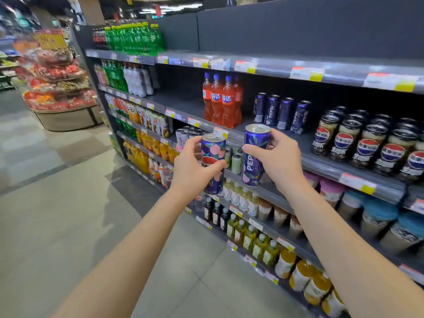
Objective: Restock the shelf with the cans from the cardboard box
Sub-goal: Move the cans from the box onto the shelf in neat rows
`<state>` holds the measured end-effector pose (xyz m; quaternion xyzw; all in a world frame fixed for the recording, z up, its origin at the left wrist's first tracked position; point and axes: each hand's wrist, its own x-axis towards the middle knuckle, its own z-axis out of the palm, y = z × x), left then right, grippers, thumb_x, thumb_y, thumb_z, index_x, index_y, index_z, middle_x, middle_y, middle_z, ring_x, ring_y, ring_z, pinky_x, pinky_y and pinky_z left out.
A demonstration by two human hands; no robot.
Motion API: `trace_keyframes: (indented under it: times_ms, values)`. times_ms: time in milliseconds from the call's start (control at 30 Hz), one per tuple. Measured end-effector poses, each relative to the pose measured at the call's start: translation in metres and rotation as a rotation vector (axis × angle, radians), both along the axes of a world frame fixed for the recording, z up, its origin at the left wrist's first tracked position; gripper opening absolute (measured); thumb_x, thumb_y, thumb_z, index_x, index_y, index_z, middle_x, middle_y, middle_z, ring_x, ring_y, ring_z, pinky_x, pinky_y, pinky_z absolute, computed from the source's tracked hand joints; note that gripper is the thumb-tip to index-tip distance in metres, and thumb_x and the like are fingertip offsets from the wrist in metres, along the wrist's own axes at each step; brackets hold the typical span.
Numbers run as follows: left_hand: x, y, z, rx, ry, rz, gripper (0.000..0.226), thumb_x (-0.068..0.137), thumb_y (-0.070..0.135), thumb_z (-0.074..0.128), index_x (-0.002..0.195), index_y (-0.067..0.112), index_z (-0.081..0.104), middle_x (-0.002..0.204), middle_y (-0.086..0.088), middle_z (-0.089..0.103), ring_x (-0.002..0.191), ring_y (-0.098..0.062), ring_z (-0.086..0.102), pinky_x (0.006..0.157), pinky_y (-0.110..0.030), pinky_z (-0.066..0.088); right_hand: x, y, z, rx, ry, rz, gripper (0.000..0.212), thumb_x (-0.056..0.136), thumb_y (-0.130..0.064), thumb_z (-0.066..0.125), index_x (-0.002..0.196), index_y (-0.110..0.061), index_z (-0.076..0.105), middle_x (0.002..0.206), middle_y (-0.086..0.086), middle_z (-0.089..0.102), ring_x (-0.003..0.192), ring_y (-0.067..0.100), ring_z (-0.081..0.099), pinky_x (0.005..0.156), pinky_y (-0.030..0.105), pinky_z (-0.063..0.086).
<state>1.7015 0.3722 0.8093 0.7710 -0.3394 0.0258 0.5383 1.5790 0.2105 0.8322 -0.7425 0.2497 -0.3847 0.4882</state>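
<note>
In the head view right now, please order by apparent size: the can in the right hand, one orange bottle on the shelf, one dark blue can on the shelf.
1. Can in the right hand: looks largest, but it is nearest the camera.
2. Orange bottle.
3. Dark blue can on the shelf.

Shelf [321,160] — blue cans [283,113], bottles [221,101]

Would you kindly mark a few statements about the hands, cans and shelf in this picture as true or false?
1. Each hand holds a can. True: the left hand grips one blue can, the right hand another.
2. The held cans already stand on the shelf. False: both are in the air before it.
3. Orange bottles stand left of the shelved blue cans. True.
4. The top shelf's right part is full. False: it is bare.
</note>
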Motion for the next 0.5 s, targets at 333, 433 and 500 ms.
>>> trace_keyframes:
  times_ms: [333, 433, 500]
  values:
    - [0.126, -0.092, 0.012, 0.004, -0.008, -0.048, 0.07, 0.078, 0.034, 0.088, 0.136, 0.029, 0.049, 0.109, 0.03, 0.056, 0.098, 0.021, 0.053, 0.077, 0.003, 0.041, 0.125, -0.096, 0.003, 0.002, -0.006, -0.006, 0.048, 0.077, -0.024, 0.086, 0.122, -0.023, 0.069, 0.108, -0.01, 0.074, 0.098, 0.006, 0.069, 0.089, 0.037, 0.059]
    - [0.157, -0.115, 0.006, -0.004, -0.008, -0.077, 0.072, 0.077, 0.034, 0.088, 0.138, 0.026, 0.05, 0.114, 0.023, 0.059, 0.1, 0.021, 0.052, 0.079, 0.003, 0.04, 0.148, -0.12, -0.005, 0.006, -0.015, -0.05, 0.049, 0.073, -0.027, 0.088, 0.118, -0.026, 0.071, 0.106, -0.01, 0.076, 0.099, 0.007, 0.071, 0.091, 0.042, 0.059]
    - [0.178, -0.129, 0.0, -0.007, -0.005, -0.099, 0.071, 0.076, 0.034, 0.088, 0.136, 0.027, 0.051, 0.116, 0.023, 0.059, 0.103, 0.017, 0.053, 0.081, 0.0, 0.042, 0.163, -0.132, -0.01, 0.012, -0.009, -0.066, 0.051, 0.07, -0.029, 0.088, 0.118, -0.027, 0.072, 0.105, -0.012, 0.076, 0.1, 0.007, 0.071, 0.092, 0.043, 0.059]
